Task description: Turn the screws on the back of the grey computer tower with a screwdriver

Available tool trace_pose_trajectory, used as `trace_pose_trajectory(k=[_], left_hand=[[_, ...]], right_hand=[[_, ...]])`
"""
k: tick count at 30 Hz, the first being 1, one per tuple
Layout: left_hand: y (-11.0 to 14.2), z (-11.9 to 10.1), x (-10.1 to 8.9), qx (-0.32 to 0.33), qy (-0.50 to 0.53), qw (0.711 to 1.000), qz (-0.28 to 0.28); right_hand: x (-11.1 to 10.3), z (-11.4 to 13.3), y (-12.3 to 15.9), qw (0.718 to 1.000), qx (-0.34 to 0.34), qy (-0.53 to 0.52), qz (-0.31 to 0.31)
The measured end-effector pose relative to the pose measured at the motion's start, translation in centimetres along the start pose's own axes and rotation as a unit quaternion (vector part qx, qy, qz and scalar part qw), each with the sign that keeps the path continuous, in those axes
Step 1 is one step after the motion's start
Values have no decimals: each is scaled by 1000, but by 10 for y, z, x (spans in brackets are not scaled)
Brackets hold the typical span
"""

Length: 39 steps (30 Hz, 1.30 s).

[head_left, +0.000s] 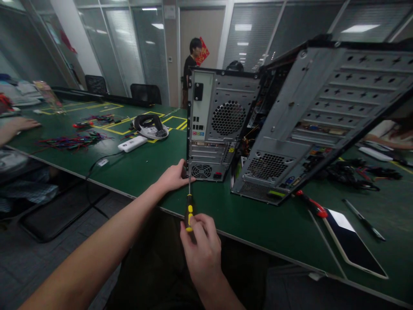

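My right hand (203, 245) is closed around the handle of a black and yellow screwdriver (189, 211). Its shaft points away from me, and the tip meets the lower left edge of an upright computer case (206, 150) whose back panel faces me. At that same bottom corner my left hand (174, 176) grips the case, thumb up along its side and a finger close to the screwdriver's shaft. Part of this hand is hidden behind the case. A second computer case (274, 129) leans at a tilt just right of the first, its top edge toward the upper right.
On the green table (151, 165), a white power strip (132, 144), a tape-like white and black object (150, 126) and tangled wires (75, 141) lie left. A phone (353, 241), a red-handled tool (312, 204) and a pen (364, 219) lie right. A person (190, 64) stands behind.
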<state>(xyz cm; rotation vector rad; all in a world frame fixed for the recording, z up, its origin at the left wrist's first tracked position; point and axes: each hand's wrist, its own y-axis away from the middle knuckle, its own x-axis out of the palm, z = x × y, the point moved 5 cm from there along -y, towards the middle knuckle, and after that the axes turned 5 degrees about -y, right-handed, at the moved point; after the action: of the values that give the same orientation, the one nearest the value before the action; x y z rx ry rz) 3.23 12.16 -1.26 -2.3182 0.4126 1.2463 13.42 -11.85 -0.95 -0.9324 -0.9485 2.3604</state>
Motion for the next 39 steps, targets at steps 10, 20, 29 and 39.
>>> trace_pose_trajectory(k=[10, 20, 29, 39], left_hand=[[-24, 6, 6, -50, -44, 998, -3], [-33, 3, 3, -37, -195, 979, 56], [-30, 4, 0, -28, -191, 980, 43], [-30, 6, -1, -25, -172, 984, 38]], right_hand=[[6, -15, -24, 1000, -1, 17, 21], [15, -24, -19, 999, 39, -5, -2], [15, -25, -16, 999, 40, 7, -6], [21, -23, -15, 998, -14, 46, 41]])
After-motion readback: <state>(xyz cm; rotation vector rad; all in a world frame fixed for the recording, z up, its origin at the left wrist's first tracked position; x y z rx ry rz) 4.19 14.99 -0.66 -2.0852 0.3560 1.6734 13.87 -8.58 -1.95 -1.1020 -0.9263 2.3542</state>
